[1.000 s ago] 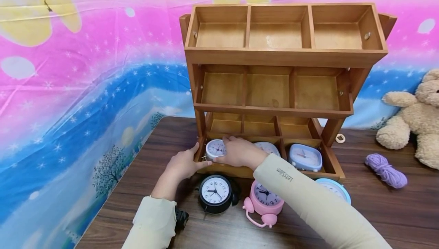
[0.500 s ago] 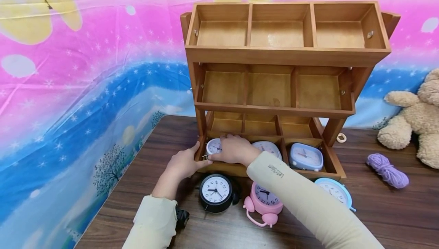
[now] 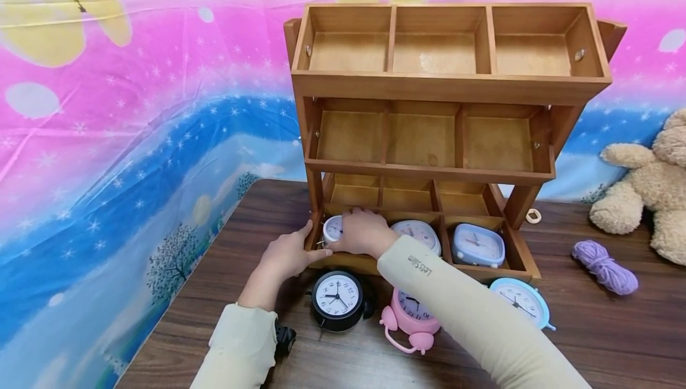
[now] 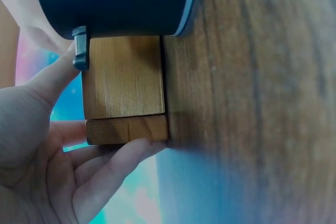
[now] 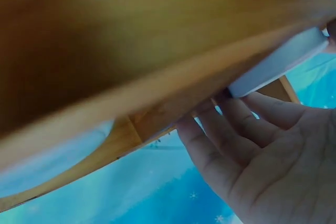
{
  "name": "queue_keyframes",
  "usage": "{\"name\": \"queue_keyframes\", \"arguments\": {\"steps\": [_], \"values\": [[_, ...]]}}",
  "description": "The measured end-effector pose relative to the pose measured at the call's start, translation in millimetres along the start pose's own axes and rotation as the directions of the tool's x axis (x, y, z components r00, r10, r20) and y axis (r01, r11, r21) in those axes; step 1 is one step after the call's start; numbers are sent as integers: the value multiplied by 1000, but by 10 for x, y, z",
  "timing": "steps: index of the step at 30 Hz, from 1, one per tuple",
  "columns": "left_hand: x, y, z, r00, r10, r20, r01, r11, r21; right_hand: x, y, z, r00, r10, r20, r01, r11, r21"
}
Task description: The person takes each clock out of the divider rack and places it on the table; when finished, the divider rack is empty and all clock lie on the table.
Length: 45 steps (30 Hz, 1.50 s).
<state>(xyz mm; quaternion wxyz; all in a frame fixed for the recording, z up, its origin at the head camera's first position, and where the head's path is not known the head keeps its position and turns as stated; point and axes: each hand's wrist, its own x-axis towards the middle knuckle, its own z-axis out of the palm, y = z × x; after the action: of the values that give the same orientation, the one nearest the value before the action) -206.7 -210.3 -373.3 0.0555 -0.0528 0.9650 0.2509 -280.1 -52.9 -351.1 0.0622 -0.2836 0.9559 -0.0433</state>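
In the head view, a white round alarm clock (image 3: pixel 333 230) sits in the left compartment of the wooden shelf's (image 3: pixel 450 88) bottom tray. My right hand (image 3: pixel 366 234) grips its right side and covers much of its face. In the right wrist view, the fingers (image 5: pixel 218 142) reach to the edge of the white clock (image 5: pixel 281 64). My left hand (image 3: pixel 284 256) holds the tray's left front corner, thumb at the front and fingers along the side. In the left wrist view, fingers lie against the wooden end piece (image 4: pixel 126 129), beside a black clock (image 4: pixel 113 3).
A pale oval clock (image 3: pixel 418 235) and a blue square clock (image 3: pixel 478 245) fill the other bottom compartments. In front stand black (image 3: pixel 336 301), pink (image 3: pixel 415 317) and light blue (image 3: pixel 518 302) clocks. Purple yarn (image 3: pixel 604 267) and a teddy bear (image 3: pixel 651 180) are at right.
My right hand has shifted a little left and covers more of the white alarm clock. The right forearm moved left too, uncovering more of the oval and light blue clocks. My left hand stays put.
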Motion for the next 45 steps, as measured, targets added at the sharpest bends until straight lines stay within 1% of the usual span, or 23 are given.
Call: {"name": "queue_keyframes", "arguments": {"steps": [6, 10, 15, 20, 23, 27, 30, 38, 45], "values": [[6, 6, -2, 1000, -3, 6, 3, 1000, -1, 6, 6, 3, 999, -14, -30, 14, 1000, -5], [9, 12, -2, 1000, -1, 6, 1, 1000, 2, 12, 20, 1, 1000, -16, -25, 16, 1000, 3], [12, 17, 4, 1000, -14, 22, 15, 1000, -11, 28, 47, 7, 999, -25, -21, 26, 1000, 6], [11, 16, 9, 1000, -12, 14, 12, 1000, -5, 40, 80, 4, 999, -39, -18, 40, 998, 39], [8, 13, 7, 1000, -6, 6, 6, 1000, 4, 42, 96, -4, 999, -43, -25, 45, 995, 86], [12, 6, 4, 1000, -7, 12, 7, 1000, 5, 51, 119, -14, 998, -41, -47, 47, 988, 146], [17, 1, 3, 1000, -10, 17, 10, 1000, 2, 51, 134, -23, 997, -44, -62, 53, 986, 157], [22, -16, 6, 1000, -7, 2, 7, 1000, -3, 12, 151, -70, 994, -61, -89, 77, 981, 180], [23, -29, 3, 1000, -8, 5, 8, 1000, -13, 0, 167, -94, 986, -79, -147, 110, 970, 218]]}}
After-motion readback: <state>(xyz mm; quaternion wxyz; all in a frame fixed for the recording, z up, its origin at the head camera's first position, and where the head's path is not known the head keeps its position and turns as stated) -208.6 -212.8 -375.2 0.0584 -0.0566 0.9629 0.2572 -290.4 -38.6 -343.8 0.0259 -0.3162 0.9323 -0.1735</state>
